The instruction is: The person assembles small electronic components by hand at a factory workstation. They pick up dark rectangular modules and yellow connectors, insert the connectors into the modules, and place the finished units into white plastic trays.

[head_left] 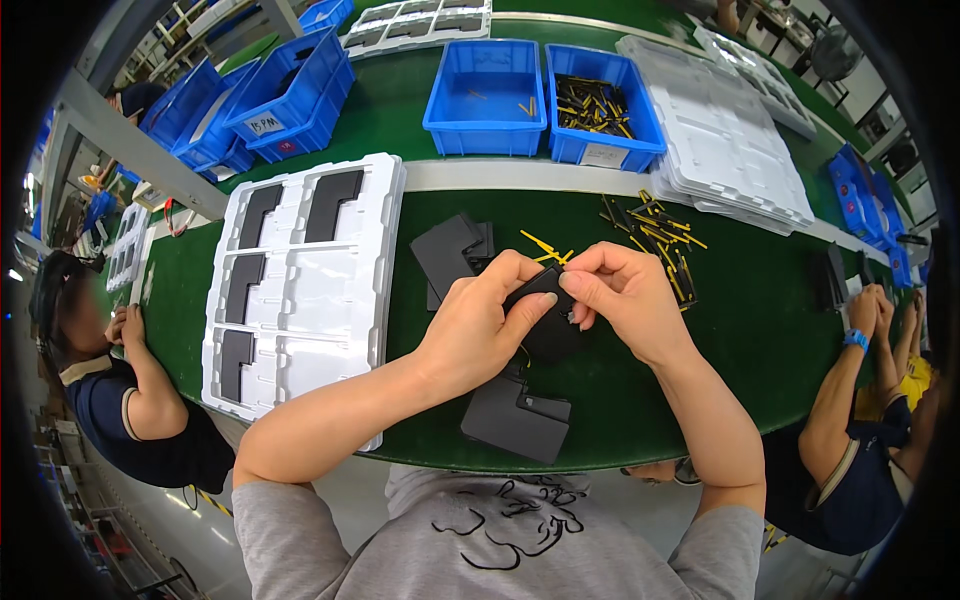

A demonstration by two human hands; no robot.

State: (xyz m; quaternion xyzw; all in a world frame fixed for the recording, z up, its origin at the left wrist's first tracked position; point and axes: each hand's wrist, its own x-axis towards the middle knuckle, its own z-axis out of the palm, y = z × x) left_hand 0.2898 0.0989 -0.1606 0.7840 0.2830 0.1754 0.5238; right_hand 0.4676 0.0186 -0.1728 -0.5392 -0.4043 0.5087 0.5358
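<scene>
My left hand (475, 325) is closed round a flat black piece (537, 287), its thumb lying along the near edge. At the far corner of that piece, the fingers of my right hand (620, 292) are pinched together; what lies between them is too small to make out. Thin yellow strips (543, 246) show just beyond the fingertips. Several L-shaped black pieces (440, 255) lie overlapping left of my hands, and more black L-shaped pieces (515, 420) lie closer to me. To the right is a loose pile of black and yellow strips (665, 235).
A white moulded tray (325, 285) on the left holds several black pieces. Across the green table (740, 350) stand a blue bin with few strips (485, 125), a blue bin full of strips (605, 145) and stacked clear trays (725, 140). People sit at both sides.
</scene>
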